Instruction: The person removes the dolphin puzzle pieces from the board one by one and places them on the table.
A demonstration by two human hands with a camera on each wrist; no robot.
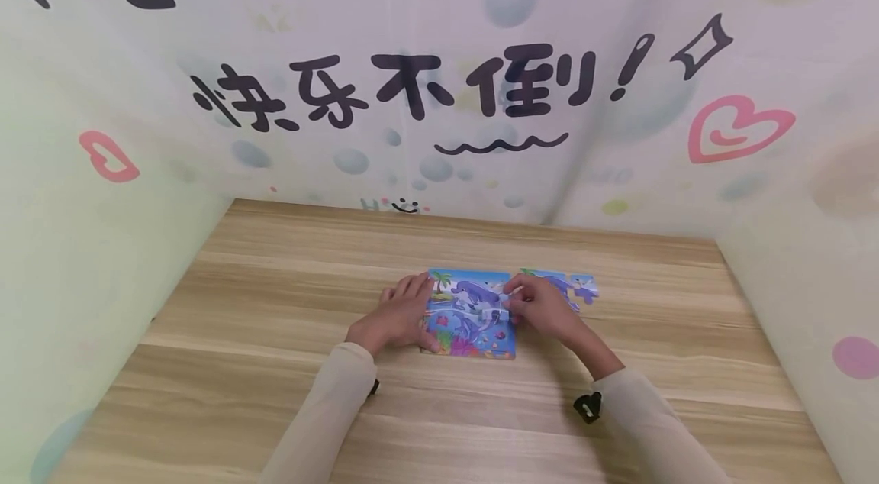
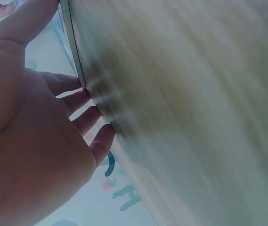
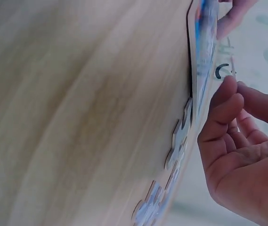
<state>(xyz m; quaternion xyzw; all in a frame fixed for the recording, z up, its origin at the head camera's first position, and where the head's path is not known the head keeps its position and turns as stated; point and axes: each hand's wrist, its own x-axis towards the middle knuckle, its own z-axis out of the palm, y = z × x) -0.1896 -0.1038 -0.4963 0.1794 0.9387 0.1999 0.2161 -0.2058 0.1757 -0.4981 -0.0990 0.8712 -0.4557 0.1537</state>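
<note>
Leftmost, the left hand (image 1: 400,320) lay against the puzzle board (image 1: 491,353) with its fingers spread and relaxed, clasping nothing; the fingertips met the board's left edge and the thumb rested at its lower left corner. That seemed a sound brace: light, steady pressure there should have kept the board from sliding on the wooden table (image 1: 288,301) while leaving most of the picture in sight.

Between that hand and the right hand's pinch, the board lay flat, its sea scene of palm tree and dolphins facing up.

At the board's right edge, the right hand (image 1: 545,308) pinched a small puzzle piece (image 1: 504,302) between thumb and forefinger. The fingers hid much of the piece, so its exact turn, and whether it touched the board, could not be told. Good practice here would have been to match its outline and printed lines to the gap first, lower it level, then press with one fingertip rather than force it sideways.

Right of the pinch, loose pieces (image 1: 585,288) lay on the table, partly behind the right hand; keeping the knuckles and sleeve (image 1: 639,404) off them would have avoided scattering them.
</note>
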